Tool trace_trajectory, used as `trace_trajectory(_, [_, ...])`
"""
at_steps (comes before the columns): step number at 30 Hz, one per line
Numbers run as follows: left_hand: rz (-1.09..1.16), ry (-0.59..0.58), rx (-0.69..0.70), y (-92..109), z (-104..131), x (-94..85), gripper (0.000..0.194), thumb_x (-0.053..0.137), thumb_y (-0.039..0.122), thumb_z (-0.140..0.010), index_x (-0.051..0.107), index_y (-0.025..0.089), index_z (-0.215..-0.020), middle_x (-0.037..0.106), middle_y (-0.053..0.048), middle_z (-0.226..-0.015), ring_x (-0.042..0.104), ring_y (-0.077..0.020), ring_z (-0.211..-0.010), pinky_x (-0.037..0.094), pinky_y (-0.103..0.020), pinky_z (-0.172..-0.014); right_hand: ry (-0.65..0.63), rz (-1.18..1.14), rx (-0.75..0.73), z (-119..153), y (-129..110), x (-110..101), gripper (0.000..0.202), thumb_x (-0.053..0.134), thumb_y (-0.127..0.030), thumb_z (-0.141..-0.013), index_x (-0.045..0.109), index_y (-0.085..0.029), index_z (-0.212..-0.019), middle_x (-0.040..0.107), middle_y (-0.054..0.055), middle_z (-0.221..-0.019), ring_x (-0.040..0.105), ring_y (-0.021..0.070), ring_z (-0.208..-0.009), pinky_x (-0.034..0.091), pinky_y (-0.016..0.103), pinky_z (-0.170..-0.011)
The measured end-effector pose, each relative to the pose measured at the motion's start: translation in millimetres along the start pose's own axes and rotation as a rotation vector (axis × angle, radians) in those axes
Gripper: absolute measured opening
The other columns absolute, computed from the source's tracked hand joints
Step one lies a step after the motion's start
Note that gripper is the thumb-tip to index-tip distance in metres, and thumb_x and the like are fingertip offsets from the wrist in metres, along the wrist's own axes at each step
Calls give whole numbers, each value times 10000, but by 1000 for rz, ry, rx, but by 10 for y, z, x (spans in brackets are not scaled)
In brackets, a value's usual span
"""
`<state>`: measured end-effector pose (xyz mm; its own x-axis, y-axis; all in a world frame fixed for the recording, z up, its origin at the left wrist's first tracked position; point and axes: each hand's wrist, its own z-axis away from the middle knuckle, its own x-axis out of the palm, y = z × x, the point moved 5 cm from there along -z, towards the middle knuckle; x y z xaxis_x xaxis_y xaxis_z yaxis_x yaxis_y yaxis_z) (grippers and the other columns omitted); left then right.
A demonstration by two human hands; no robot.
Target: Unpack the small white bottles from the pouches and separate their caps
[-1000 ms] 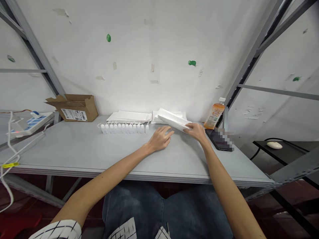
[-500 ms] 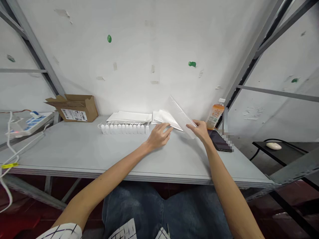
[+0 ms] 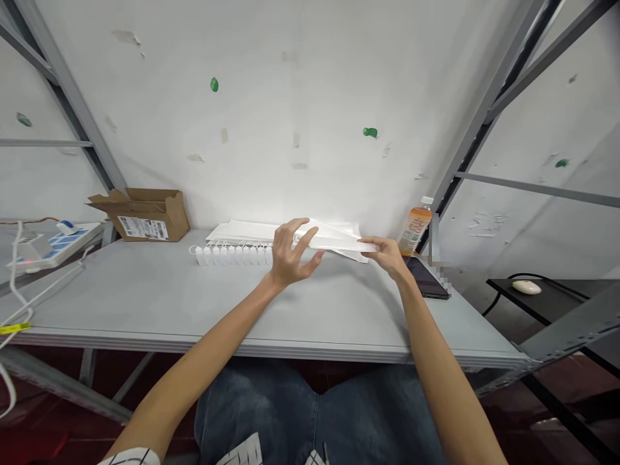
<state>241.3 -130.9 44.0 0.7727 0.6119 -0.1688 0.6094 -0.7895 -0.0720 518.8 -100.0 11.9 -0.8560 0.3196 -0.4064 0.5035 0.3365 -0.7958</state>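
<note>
A flat, whitish translucent plastic sleeve [image 3: 339, 243] is held nearly level above the table. My right hand [image 3: 387, 255] pinches its right end between thumb and fingers. At the sleeve's other end my left hand [image 3: 293, 255] is open, its fingers spread and thumb apart; whether they touch the sleeve is unclear. Under and behind the sleeve lie white sheets or packets [image 3: 358, 257], partly hidden. A row of small white bottle-like pieces with loops [image 3: 232, 254] stands left of my left hand, which covers its right end. Behind this row is a stack of white sheets [image 3: 237, 229].
An open cardboard box [image 3: 155, 223] stands at the back left. At the back right are an orange drink bottle [image 3: 415, 229] and a dark phone [image 3: 429, 279]. A power strip with cables [image 3: 53, 245] lies far left, and a white mouse [image 3: 526, 287] sits on a side shelf.
The sleeve has swung from a steep tilt to nearly level, seen almost edge-on. My left hand has moved slightly left and up and spread its fingers. The right hand keeps its pinch.
</note>
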Motion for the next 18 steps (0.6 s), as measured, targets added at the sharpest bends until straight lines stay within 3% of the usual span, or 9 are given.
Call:
trace_trajectory(3, [200,-131,-105,-26,-14,26,340,532,465,-901,695,178,-986,714,-130,-1038,664,-243,-972,529,-383,-805,-139,14,60,30,10,50,329,699,-239,-584,777,-187,-900,740,47,-1013,637,268,-1020,447,373,-943])
trace_trajectory(6, [531,-498,-223,-11,25,160,328,602,485,-862,726,181,-851,743,-75,-867,681,-190,-814,544,-310,-702,-323,3,90,82,-3,120,311,696,-222,-577,778,-202,-876,722,39,-1095,620,267,-1064,445,353,-944])
trace_trajectory(8, [712,-765,-308,15,74,220,319,634,503,-839,747,205,-862,754,-49,-904,681,-181,-843,544,-296,-714,-432,-3,115,124,-17,155,304,706,-217,-571,779,-210,-867,706,39,-1149,601,268,-1111,433,344,-965])
trace_trajectory(11, [845,-1041,-403,33,129,240,337,593,532,-864,764,247,-916,746,-32,-1063,671,-190,-954,528,-329,-830,-578,31,174,197,-33,188,342,748,-255,-577,779,-218,-916,710,40,-1130,600,267,-1102,432,357,-978])
trace_trajectory(14, [807,-1206,-429,48,199,275,398,592,600,-841,770,253,-921,707,-37,-1190,648,-218,-1045,490,-361,-919,-690,101,220,268,-60,200,450,806,-321,-578,767,-239,-1019,704,35,-1138,595,270,-1107,426,380,-997])
trace_trajectory(18, [550,-1233,-335,119,325,373,709,662,717,-709,669,242,-1235,576,-89,-1389,540,-298,-1235,424,-406,-1012,-717,87,238,313,-121,196,499,823,-372,-610,752,-242,-1086,676,60,-1233,569,274,-1174,412,370,-1022])
